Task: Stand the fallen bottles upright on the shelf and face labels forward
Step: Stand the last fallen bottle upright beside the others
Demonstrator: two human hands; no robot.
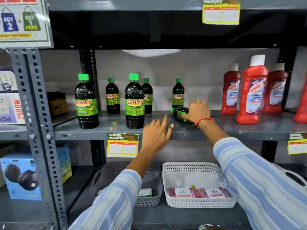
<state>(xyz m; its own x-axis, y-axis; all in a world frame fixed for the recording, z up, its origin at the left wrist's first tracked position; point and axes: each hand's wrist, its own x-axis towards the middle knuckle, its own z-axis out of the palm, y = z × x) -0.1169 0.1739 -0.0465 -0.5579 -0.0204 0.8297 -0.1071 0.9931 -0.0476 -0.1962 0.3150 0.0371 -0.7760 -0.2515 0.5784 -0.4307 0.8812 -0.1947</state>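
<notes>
A small dark bottle (179, 113) with a green cap lies on its side on the grey shelf (232, 128), cap pointing left. My right hand (197, 112) is closed over its body. My left hand (156, 135) hovers at the shelf's front edge, fingers spread, holding nothing. Two large SUNNY bottles (85, 103) (134, 103) stand upright near the front with labels forward. Three small ones (112, 97) (147, 97) (178, 94) stand upright behind them.
Red cleaner bottles (252, 92) with white caps stand upright at the shelf's right. A price tag (122, 145) hangs from the shelf edge. Below sit a white basket (196, 166) with packets and a grey basket (149, 200). A perforated steel post (38, 113) bounds the left side.
</notes>
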